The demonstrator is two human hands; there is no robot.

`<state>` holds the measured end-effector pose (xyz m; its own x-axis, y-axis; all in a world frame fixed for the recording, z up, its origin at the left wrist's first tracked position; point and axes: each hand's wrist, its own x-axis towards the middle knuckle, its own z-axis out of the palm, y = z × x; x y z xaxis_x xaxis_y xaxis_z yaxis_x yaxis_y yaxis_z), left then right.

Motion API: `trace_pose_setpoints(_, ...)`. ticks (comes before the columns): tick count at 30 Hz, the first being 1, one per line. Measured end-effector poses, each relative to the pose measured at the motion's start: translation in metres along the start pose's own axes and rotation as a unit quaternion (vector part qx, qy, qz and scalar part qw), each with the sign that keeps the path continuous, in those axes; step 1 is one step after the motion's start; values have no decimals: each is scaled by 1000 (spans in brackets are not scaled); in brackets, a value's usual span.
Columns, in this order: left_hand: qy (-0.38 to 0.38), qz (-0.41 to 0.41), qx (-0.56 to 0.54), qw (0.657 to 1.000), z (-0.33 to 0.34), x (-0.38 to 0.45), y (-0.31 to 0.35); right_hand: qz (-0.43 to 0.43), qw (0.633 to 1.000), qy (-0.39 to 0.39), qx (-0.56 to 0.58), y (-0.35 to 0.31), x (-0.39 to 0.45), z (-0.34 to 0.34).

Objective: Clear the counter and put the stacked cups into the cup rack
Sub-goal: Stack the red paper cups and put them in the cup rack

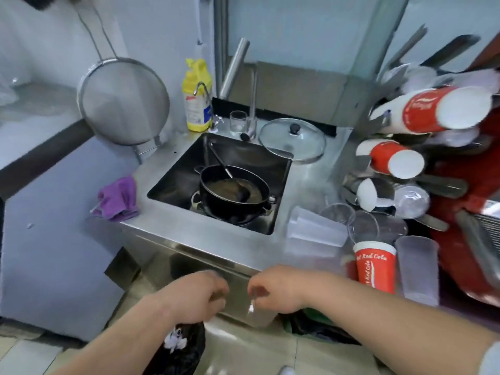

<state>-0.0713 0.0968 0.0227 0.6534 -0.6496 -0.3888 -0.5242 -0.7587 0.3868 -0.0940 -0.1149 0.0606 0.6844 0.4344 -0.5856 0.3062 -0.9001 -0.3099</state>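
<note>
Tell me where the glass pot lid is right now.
In the head view the glass pot lid lies on the steel counter behind the sink's back right corner, right of the faucet.

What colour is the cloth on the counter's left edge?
Purple cloth, clearest in the head view.

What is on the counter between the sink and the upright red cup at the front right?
In the head view, a short stack of clear plastic cups lies on its side between the sink and the upright red cup.
</note>
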Motion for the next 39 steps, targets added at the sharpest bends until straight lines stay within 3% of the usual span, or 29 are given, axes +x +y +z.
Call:
trace_pose_setpoints(12,-19,128,85,988,-40,107,103,130,966,141,171,105,-106,10)
trace_pose_setpoints(21,-14,202,97,974,-42,151,172,201,881,303,302,161,-151,38)
trace_pose_setpoints(28,30,246,117,962,-20,179,206,247,846,380,281,182,-146,75)
trace_pose_setpoints(31,71,266,124,953,-5,187,213,251,838,391,284,180,-139,86)
trace_pose_setpoints(35,52,260,158,951,10,204,208,265,826,385,316,180,-128,94)
trace_pose_setpoints(39,83,257,175,947,17,210,208,282,811,375,350,182,-117,99)
